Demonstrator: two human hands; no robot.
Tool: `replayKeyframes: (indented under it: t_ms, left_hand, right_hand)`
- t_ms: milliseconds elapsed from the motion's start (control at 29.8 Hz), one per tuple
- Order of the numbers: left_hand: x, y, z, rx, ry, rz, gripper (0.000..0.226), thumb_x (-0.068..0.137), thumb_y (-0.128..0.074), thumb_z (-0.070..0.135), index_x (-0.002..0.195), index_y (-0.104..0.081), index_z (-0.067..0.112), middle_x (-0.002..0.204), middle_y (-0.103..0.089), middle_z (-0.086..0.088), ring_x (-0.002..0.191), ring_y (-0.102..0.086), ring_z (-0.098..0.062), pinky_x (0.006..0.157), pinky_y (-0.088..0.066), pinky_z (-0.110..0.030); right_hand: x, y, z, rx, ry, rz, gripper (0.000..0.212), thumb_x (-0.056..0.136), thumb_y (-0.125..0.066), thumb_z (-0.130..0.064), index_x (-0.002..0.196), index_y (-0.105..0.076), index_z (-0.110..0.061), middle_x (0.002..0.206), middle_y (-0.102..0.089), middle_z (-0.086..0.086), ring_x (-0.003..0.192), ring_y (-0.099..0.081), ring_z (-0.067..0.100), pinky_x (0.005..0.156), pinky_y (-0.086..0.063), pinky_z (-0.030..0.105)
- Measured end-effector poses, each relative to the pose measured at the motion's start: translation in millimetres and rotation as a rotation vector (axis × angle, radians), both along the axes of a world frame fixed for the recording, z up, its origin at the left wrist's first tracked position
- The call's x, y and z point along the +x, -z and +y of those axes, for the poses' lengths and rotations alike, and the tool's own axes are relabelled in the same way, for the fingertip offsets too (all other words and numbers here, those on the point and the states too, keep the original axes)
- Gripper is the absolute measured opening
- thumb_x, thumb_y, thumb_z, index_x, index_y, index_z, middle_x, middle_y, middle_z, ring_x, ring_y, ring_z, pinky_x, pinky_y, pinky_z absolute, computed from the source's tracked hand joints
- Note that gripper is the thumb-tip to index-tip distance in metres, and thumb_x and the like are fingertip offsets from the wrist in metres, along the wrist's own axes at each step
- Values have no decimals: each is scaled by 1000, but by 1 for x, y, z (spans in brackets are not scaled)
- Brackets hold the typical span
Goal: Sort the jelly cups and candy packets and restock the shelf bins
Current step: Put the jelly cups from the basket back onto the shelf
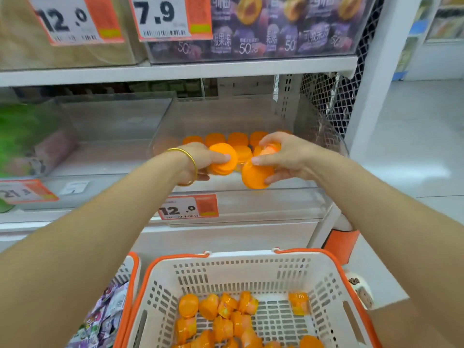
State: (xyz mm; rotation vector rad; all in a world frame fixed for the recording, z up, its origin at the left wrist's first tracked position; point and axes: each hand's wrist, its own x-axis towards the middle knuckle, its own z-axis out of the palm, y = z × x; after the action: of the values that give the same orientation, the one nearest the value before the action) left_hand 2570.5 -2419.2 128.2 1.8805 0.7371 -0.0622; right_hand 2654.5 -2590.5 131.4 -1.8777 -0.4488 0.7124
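My left hand (200, 160), with a gold bangle at the wrist, grips orange jelly cups (223, 159) over the clear shelf bin (251, 199). My right hand (288, 156) holds two orange jelly cups (256, 175), one low in the fingers and one higher up under the knuckles. A row of orange cups (236, 139) lies at the back of that bin. Below me, a white basket with orange rim (251, 259) contains several more orange jelly cups (221, 320).
A second basket (130, 267) at the lower left holds purple candy packets (105, 320). A neighbouring clear bin (105, 121) sits to the left, with green packaging beyond it. Price tags hang on the shelf fronts. An upper shelf carries purple jelly packs (263, 26). Aisle floor lies to the right.
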Motion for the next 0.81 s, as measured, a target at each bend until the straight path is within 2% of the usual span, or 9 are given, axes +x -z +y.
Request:
replayKeyframes:
  t_ms: [134, 269, 336, 403, 470, 537, 638, 739, 806]
  left_hand:
    - [12, 19, 7, 123, 176, 227, 40, 84, -69, 23, 117, -53, 6, 103, -57, -8, 90, -55, -21, 76, -50, -28]
    - [19, 29, 15, 270, 293, 328, 42, 89, -63, 31, 119, -53, 2, 106, -60, -11, 102, -59, -27, 95, -50, -40]
    - [19, 28, 19, 550, 348, 324, 45, 90, -60, 36, 121, -55, 3, 105, -58, -13, 103, -59, -30, 91, -51, -39]
    - [18, 26, 18, 756, 378, 149, 43, 89, -61, 32, 123, -58, 6, 110, -59, -13, 105, -56, -28, 89, -45, -32]
    - [16, 24, 10, 682, 444, -108, 40, 87, -64, 25, 126, -59, 15, 114, -58, -3, 107, -53, -17, 84, -38, -15]
    - [18, 23, 1, 587, 576, -179, 44, 86, -67, 23, 129, -56, 21, 117, -55, 4, 109, -46, -6, 84, -33, -5]
    - [31, 30, -5, 567, 721, -96, 56, 83, -70, 29, 135, -49, 30, 136, -50, 6, 126, -41, -12, 107, -32, -25]
    - [40, 41, -8, 623, 772, -50, 58, 81, -70, 34, 135, -48, 35, 136, -50, 5, 124, -43, -19, 106, -37, -36]
    - [43, 46, -8, 644, 734, -63, 55, 80, -72, 36, 131, -51, 36, 131, -53, 4, 116, -45, -19, 100, -41, -37]
  right_hand:
    - [7, 18, 17, -348, -137, -246, 45, 81, -74, -27, 118, -53, -12, 100, -49, 5, 80, -59, 24, 51, -54, 30]
    - [11, 27, 28, -543, -170, -601, 44, 85, -67, -40, 116, -60, -10, 109, -63, 10, 98, -63, 29, 69, -48, 33]
    - [10, 27, 28, -559, -149, -649, 40, 87, -64, -40, 113, -61, -10, 105, -65, 13, 92, -65, 33, 71, -50, 36]
    - [11, 26, 25, -526, -121, -648, 36, 88, -63, -37, 114, -59, -13, 98, -64, 12, 83, -67, 35, 70, -54, 38]
    - [13, 23, 17, -440, -69, -588, 33, 92, -59, -31, 122, -55, -19, 101, -61, 10, 72, -69, 36, 66, -57, 36]
    - [20, 18, 8, -360, -21, -531, 34, 95, -51, -21, 129, -52, -21, 113, -58, 14, 70, -69, 37, 67, -58, 38]
    - [34, 19, -1, -559, -68, -588, 43, 97, -41, -11, 139, -41, -20, 130, -43, 20, 86, -62, 39, 76, -53, 36]
    - [42, 33, -6, -865, -247, -571, 54, 98, -34, -6, 149, -20, -17, 148, -15, 25, 130, -34, 42, 104, -34, 41]
    - [43, 36, -9, -900, -295, -529, 61, 98, -34, -7, 151, -6, -17, 155, 0, 23, 142, -14, 40, 111, -25, 46]
